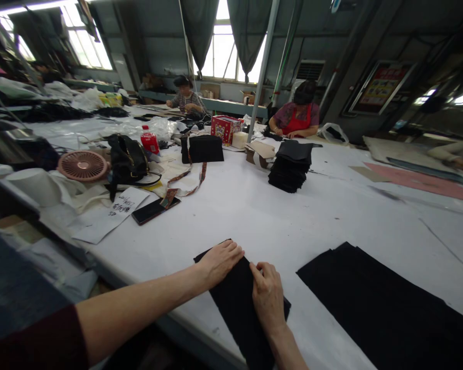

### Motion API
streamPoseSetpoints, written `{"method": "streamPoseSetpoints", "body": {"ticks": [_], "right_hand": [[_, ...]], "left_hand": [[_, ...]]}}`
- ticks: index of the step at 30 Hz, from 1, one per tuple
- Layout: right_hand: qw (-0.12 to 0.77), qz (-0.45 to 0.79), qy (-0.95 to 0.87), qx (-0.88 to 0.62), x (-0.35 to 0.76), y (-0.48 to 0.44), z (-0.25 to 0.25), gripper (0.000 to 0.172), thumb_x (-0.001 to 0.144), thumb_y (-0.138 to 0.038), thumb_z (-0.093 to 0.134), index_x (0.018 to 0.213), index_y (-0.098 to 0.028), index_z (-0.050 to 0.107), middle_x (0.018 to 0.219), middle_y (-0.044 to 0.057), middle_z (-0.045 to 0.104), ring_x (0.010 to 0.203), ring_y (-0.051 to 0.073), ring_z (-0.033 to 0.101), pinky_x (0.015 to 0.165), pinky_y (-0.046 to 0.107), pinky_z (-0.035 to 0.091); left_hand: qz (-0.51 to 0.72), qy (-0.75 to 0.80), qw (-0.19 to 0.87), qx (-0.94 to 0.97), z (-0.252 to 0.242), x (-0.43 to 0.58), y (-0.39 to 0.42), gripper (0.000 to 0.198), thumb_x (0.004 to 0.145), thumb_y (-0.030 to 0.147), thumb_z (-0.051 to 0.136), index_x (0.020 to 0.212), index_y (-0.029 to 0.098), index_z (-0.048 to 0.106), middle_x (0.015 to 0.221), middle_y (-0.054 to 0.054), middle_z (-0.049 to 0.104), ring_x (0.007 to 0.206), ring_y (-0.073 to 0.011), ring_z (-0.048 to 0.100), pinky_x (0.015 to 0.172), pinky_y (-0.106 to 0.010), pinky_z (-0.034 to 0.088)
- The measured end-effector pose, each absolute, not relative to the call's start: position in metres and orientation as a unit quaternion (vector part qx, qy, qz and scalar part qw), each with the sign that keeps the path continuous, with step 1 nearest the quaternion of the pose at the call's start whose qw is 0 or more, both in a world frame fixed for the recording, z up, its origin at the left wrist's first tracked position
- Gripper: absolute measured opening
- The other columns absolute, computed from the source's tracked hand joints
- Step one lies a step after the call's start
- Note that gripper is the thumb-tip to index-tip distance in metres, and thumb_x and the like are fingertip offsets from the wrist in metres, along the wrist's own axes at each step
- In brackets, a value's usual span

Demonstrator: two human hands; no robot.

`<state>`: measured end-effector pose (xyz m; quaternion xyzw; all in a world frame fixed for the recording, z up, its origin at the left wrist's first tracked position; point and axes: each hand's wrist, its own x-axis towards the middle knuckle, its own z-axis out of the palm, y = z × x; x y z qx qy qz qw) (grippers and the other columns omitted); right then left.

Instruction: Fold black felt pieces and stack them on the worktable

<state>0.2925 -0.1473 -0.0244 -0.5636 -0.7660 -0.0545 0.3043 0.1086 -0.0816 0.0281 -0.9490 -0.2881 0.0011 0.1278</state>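
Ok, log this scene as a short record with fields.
Left hand: flat on the small black cloth
Right hand: on the same cloth, fingers bent
Table: white, cloth near its front edge
Right of hands: larger black sheet
Further back: stack of black pieces, phone, pink fan
Others: two people at the far side

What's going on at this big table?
A person has both hands on a narrow black fabric piece at the near edge of the white table: the left hand lies flat on it, the right hand rests beside, fingers bent. A larger black fabric sheet lies to the right. Farther off sit a stack of black pieces and two other workers.
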Motion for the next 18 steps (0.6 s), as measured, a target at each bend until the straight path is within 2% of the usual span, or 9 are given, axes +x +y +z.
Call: {"method": "streamPoseSetpoints", "body": {"ticks": [7, 14, 18], "right_hand": [[0.29, -0.037, -0.766, -0.573, 0.3, -0.157, -0.021, 0.032, 0.092, -0.007, 0.041, 0.114, -0.016, 0.061, 0.093, 0.008, 0.056, 0.088, 0.021, 0.049, 0.077, 0.034, 0.039], [0.299, -0.031, -0.763, -0.572, 0.309, -0.165, -0.023, 0.034, 0.091, -0.005, 0.04, 0.114, -0.017, 0.062, 0.094, 0.007, 0.056, 0.088, 0.02, 0.049, 0.077, 0.033, 0.039], [0.3, -0.024, -0.763, -0.572, 0.314, -0.169, -0.023, 0.034, 0.091, -0.006, 0.04, 0.114, -0.017, 0.062, 0.093, 0.007, 0.056, 0.087, 0.02, 0.049, 0.076, 0.033, 0.04]], "left_hand": [[0.006, -0.291, 0.099, -0.952, 0.031, 0.112, -0.091, 0.048, 0.09, 0.018, 0.05, 0.136, 0.018, 0.041, 0.113, -0.009, 0.056, 0.106, -0.0243, 0.051, 0.096, -0.036, 0.037], [0.009, -0.273, 0.065, -0.96, 0.035, 0.118, -0.092, 0.048, 0.088, 0.014, 0.05, 0.135, 0.013, 0.042, 0.118, -0.01, 0.056, 0.109, -0.0221, 0.05, 0.097, -0.033, 0.037], [0.016, -0.282, 0.058, -0.958, 0.036, 0.121, -0.095, 0.052, 0.088, 0.016, 0.052, 0.138, 0.021, 0.039, 0.116, -0.008, 0.056, 0.108, -0.0226, 0.051, 0.093, -0.034, 0.039]]}}
